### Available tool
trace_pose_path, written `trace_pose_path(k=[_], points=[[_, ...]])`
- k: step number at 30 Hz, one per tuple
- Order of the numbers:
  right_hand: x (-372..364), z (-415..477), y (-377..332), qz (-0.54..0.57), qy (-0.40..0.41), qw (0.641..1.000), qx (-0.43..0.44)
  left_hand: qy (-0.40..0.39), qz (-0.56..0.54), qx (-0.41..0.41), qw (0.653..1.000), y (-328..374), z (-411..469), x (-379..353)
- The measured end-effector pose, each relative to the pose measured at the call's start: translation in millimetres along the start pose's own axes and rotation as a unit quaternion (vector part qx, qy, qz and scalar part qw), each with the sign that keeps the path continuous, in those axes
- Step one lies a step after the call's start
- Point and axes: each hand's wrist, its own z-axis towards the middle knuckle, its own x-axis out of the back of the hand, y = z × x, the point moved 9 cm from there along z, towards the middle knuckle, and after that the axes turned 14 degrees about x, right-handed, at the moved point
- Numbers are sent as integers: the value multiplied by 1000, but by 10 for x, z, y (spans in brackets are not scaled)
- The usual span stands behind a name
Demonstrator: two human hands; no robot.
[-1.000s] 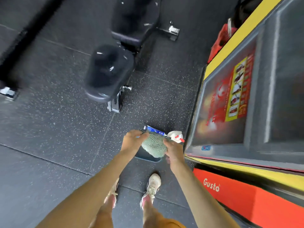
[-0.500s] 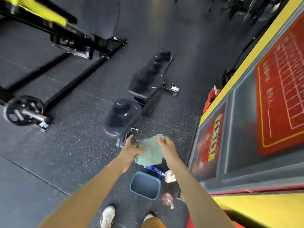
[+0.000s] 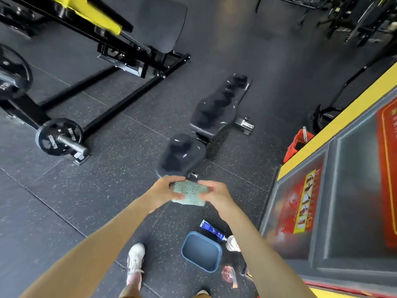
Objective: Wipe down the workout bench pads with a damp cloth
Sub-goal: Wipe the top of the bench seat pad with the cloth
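Note:
A light green cloth [image 3: 189, 192] is folded into a small pad between my two hands, held in the air just short of the bench. My left hand [image 3: 163, 192] grips its left side and my right hand [image 3: 214, 195] grips its right side. The black workout bench stands on the floor ahead: its seat pad [image 3: 181, 154] is nearest me and the long back pad [image 3: 217, 107] runs away beyond it. Both pads look glossy.
A blue basin [image 3: 200, 251] sits on the floor by my feet, with a blue tube [image 3: 211, 230] and a white spray bottle [image 3: 233, 244] beside it. A black and yellow weight machine with plates [image 3: 59, 136] stands left. A yellow-edged wall panel [image 3: 335, 125] runs along the right.
I have straightened up and the view has lifted from the basin toward the bench. The cloth has gone from hanging loosely over the basin to a folded pad between both hands.

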Motion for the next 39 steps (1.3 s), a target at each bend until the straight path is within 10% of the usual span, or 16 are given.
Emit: trace_pose_path(k=[10,18,24,32,39], points=[[-922,1066,-301,-282,5,958,56,43,226,-36,972,-83,818,1178],[-1427,1583,-325,125,97,983,-96,-142,-52,79,985,33,1289,1876],[-1423,1914,-224,112,165,976,-88,-49,31,41,998,154,1698,1980],[-1146,2317,127,-32,186,974,-125,-126,40,85,988,137,2125,1693],[-853,2862,206,-45,139,977,-157,114,362,11,925,561,2674,1580]])
